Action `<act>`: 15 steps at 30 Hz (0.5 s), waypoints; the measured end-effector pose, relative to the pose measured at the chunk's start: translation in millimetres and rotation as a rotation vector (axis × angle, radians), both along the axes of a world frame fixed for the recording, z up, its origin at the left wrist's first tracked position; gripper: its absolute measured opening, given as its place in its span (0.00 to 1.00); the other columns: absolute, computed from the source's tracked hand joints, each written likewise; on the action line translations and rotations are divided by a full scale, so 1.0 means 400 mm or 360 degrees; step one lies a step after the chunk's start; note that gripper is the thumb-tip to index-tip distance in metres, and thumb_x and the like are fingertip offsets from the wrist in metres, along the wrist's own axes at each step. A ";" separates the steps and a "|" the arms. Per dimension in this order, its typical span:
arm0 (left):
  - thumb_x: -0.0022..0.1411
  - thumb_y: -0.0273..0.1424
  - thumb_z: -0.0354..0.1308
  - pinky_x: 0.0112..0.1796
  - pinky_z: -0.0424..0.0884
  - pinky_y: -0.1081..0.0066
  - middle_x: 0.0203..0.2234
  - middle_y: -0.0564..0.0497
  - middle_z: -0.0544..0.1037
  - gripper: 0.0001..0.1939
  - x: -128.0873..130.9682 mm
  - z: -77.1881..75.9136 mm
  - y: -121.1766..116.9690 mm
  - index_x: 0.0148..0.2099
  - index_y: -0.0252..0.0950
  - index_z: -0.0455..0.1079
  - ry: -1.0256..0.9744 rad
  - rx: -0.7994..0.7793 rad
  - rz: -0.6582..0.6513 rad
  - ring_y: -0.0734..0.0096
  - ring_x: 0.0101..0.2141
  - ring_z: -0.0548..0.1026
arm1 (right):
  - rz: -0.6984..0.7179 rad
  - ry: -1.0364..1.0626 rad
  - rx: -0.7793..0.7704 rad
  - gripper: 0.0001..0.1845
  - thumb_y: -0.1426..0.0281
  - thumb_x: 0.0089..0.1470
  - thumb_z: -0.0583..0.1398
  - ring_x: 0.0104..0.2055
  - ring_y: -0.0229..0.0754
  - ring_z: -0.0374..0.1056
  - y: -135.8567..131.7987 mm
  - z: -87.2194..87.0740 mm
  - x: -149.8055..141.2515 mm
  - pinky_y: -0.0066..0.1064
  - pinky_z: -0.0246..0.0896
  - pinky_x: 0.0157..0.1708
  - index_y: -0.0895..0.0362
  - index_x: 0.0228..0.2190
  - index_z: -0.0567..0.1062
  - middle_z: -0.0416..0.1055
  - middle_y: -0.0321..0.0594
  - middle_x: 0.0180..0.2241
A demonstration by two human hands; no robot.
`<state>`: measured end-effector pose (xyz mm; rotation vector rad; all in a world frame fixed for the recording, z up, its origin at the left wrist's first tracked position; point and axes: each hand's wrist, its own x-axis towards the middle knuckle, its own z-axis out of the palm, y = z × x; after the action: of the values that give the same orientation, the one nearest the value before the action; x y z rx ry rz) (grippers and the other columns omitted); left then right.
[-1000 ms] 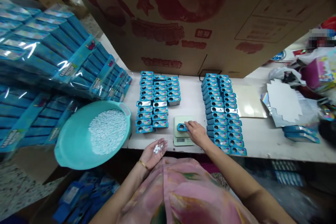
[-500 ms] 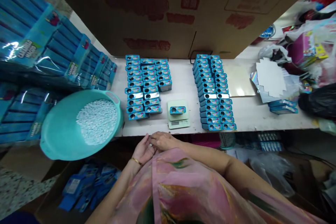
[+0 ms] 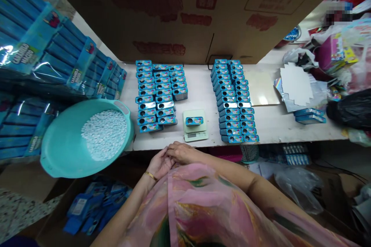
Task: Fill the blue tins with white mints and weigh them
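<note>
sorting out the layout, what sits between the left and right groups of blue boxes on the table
In the head view, a pale green scale stands between them, with one blue box on it; white tabletop shows around the scale.

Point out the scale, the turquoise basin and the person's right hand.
Scale (image 3: 195, 129), head view: bare lower part of the platform.
Turquoise basin (image 3: 65, 139), head view: bare inner surface.
Right hand (image 3: 184, 153), head view: back of the hand.

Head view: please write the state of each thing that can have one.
Scale: loaded, display unreadable here.
Blue box: resting on the scale, untouched.
Basin: partly filled with white pieces.
Boxes left of scale: three columns.
Boxes right of scale: two columns.
Wrapped packs: stacked.
</note>
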<state>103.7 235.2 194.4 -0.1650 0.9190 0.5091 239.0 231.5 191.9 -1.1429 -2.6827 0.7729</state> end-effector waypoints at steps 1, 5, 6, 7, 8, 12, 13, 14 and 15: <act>0.60 0.28 0.42 0.38 0.69 0.67 0.25 0.48 0.74 0.12 0.007 0.003 0.003 0.35 0.30 0.67 0.0002 0.0026 -0.0005 0.70 0.31 0.74 | -0.0019 0.0009 0.0003 0.09 0.71 0.49 0.56 0.37 0.38 0.57 -0.001 0.002 0.007 0.26 0.58 0.31 0.58 0.35 0.67 0.64 0.39 0.36; 0.60 0.26 0.42 0.35 0.70 0.70 0.26 0.46 0.74 0.12 0.041 0.014 0.033 0.34 0.29 0.67 0.0037 0.0101 -0.0005 0.72 0.29 0.74 | -0.0130 0.0028 0.0102 0.12 0.69 0.49 0.56 0.38 0.40 0.57 0.004 0.016 0.036 0.28 0.59 0.34 0.59 0.38 0.66 0.64 0.41 0.37; 0.60 0.26 0.42 0.34 0.70 0.72 0.26 0.46 0.75 0.12 0.051 0.016 0.044 0.33 0.28 0.66 0.0045 0.0114 0.0012 0.73 0.28 0.73 | -0.0183 0.0030 0.0134 0.12 0.70 0.50 0.55 0.39 0.40 0.57 0.008 0.019 0.045 0.28 0.59 0.34 0.60 0.39 0.65 0.64 0.42 0.37; 0.60 0.25 0.42 0.33 0.70 0.73 0.26 0.46 0.74 0.12 0.060 0.019 0.054 0.32 0.28 0.66 0.0046 0.0126 0.0030 0.74 0.28 0.73 | -0.0231 0.0032 0.0164 0.11 0.71 0.51 0.54 0.40 0.40 0.58 0.013 0.022 0.055 0.28 0.59 0.35 0.60 0.39 0.65 0.64 0.42 0.37; 0.60 0.25 0.42 0.32 0.70 0.73 0.25 0.47 0.74 0.13 0.068 0.021 0.065 0.32 0.28 0.66 0.0042 0.0136 0.0044 0.74 0.27 0.73 | -0.0260 0.0036 0.0192 0.10 0.72 0.52 0.54 0.40 0.40 0.58 0.019 0.023 0.064 0.28 0.58 0.35 0.60 0.38 0.66 0.64 0.43 0.38; 0.60 0.25 0.42 0.28 0.70 0.76 0.22 0.48 0.73 0.12 0.088 0.021 0.082 0.31 0.28 0.66 0.0009 0.0071 0.0035 0.77 0.24 0.72 | -0.0182 0.0025 0.0280 0.06 0.73 0.53 0.52 0.39 0.39 0.58 0.030 0.024 0.082 0.28 0.58 0.35 0.59 0.33 0.68 0.65 0.42 0.36; 0.60 0.25 0.42 0.27 0.70 0.77 0.22 0.48 0.73 0.12 0.087 0.019 0.079 0.32 0.28 0.66 0.0003 0.0023 0.0013 0.77 0.23 0.72 | -0.0129 0.0014 0.0295 0.06 0.73 0.53 0.51 0.38 0.38 0.59 0.027 0.023 0.078 0.28 0.58 0.35 0.60 0.32 0.68 0.65 0.42 0.35; 0.60 0.26 0.43 0.26 0.70 0.78 0.22 0.49 0.73 0.11 0.085 0.015 0.073 0.32 0.28 0.66 -0.0002 -0.0031 -0.0008 0.77 0.22 0.72 | -0.0069 0.0012 0.0305 0.07 0.73 0.53 0.52 0.38 0.38 0.59 0.022 0.022 0.072 0.28 0.58 0.35 0.60 0.32 0.69 0.66 0.41 0.34; 0.60 0.26 0.43 0.25 0.70 0.78 0.21 0.49 0.73 0.11 0.080 0.010 0.066 0.32 0.28 0.66 -0.0012 -0.0089 -0.0036 0.77 0.22 0.72 | -0.0002 0.0025 0.0315 0.07 0.73 0.53 0.52 0.37 0.38 0.60 0.015 0.020 0.065 0.28 0.57 0.36 0.60 0.33 0.69 0.67 0.41 0.34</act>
<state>135.9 261.4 198.4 -0.2067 0.9275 0.4620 264.8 237.6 200.0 -1.0853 -2.6731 0.4993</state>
